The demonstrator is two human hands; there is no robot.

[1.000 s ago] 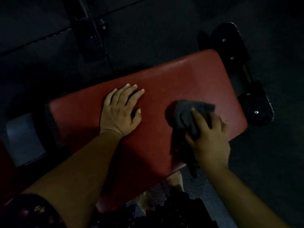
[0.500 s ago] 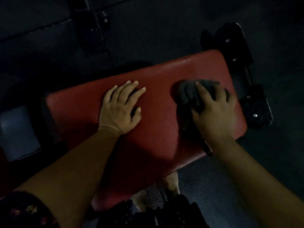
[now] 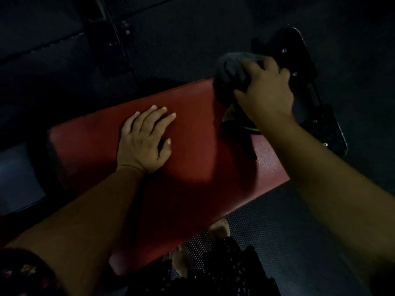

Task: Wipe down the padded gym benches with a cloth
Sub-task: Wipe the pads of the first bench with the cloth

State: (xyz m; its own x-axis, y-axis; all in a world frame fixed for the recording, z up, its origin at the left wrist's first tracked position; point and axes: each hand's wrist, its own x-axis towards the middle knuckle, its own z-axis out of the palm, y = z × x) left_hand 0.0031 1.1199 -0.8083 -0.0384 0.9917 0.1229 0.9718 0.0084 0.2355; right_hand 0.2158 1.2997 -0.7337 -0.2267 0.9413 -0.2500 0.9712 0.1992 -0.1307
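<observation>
The wiping step is in hand on a red padded bench (image 3: 192, 133) that runs slantwise across the dark floor (image 3: 181, 50). The right hand (image 3: 267, 95) is at the pad's far right corner, its fingers (image 3: 254, 67) curled over a bunched dark grey cloth (image 3: 230, 71) and pressing it onto the pad's far edge. A loose tail of the cloth trails toward the near side, beneath the wrist. The left hand (image 3: 142, 144) lies flat on the middle of the pad, well apart from the cloth, with fingers straight and slightly spread, holding nothing; it seems to brace the body. Just beyond the right hand a black metal frame plate (image 3: 299, 50) with small bolts sticks out past the end of the bench. A bare foot (image 3: 220, 228) shows on the floor at the near side. Since the cloth sits at the corner, this end looks nearly covered, while the left half under and beyond the flat hand looks not yet done, though the dim light hides any sheen. The next move probably calls for drawing the cloth back across the pad toward the left and lifting the left hand clear of its path.
</observation>
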